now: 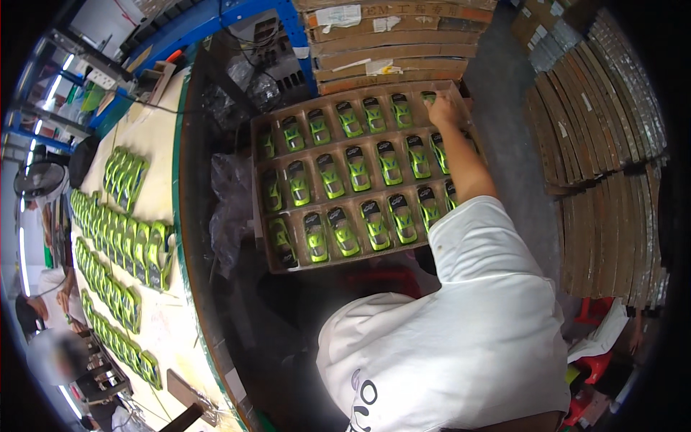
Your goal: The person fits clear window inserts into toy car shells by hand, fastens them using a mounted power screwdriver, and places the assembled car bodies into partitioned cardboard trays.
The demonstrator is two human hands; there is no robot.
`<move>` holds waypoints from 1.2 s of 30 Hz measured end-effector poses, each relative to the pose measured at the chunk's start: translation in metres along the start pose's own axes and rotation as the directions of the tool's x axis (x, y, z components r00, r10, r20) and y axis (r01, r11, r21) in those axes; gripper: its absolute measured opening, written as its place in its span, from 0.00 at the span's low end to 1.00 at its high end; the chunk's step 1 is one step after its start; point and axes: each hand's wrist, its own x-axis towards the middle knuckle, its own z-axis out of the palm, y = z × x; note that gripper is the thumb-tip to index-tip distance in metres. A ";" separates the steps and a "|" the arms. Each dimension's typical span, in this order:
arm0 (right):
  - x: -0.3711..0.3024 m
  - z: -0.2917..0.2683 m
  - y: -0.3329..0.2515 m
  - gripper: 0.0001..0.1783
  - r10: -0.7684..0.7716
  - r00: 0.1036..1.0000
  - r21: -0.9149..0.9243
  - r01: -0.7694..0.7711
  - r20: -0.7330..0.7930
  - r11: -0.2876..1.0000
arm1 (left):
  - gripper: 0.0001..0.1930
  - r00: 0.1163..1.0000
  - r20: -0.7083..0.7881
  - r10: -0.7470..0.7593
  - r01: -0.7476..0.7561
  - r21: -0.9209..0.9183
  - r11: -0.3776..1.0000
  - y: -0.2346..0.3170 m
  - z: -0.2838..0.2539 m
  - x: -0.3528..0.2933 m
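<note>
My right hand (444, 111) is at the far right corner of a shallow cardboard tray box (345, 261). Its fingers are closed on a green and black toy car body (430, 96), which the hand partly hides. Three rows of similar green car bodies (358, 167) lie in the box, each in its own divided compartment. My forearm and white sleeve cover part of the right-hand column. My left hand is out of the picture.
A pale workbench (173, 317) on the left carries several rows of green car bodies (119, 237). Stacked cardboard trays (396, 43) stand behind the box, and taller stacks (597, 129) rise to the right. Another person (54, 295) sits beyond the bench, near a black fan (42, 176).
</note>
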 end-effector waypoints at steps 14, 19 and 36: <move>-0.158 0.069 -0.045 0.08 -0.513 0.857 0.601 0.434 -0.046 0.671 | 0.08 0.450 0.596 0.666 -0.882 0.177 0.437 0.056 0.109 -0.004; -0.326 0.070 -0.050 0.07 -0.888 0.381 0.761 0.486 0.258 0.430 | 0.09 0.029 0.773 0.633 -1.000 0.024 0.017 0.059 0.162 0.032; -0.531 0.079 -0.075 0.12 -0.412 -0.564 0.673 0.714 0.716 0.192 | 0.16 0.927 0.135 0.350 -0.334 0.721 0.607 -0.055 -0.068 0.075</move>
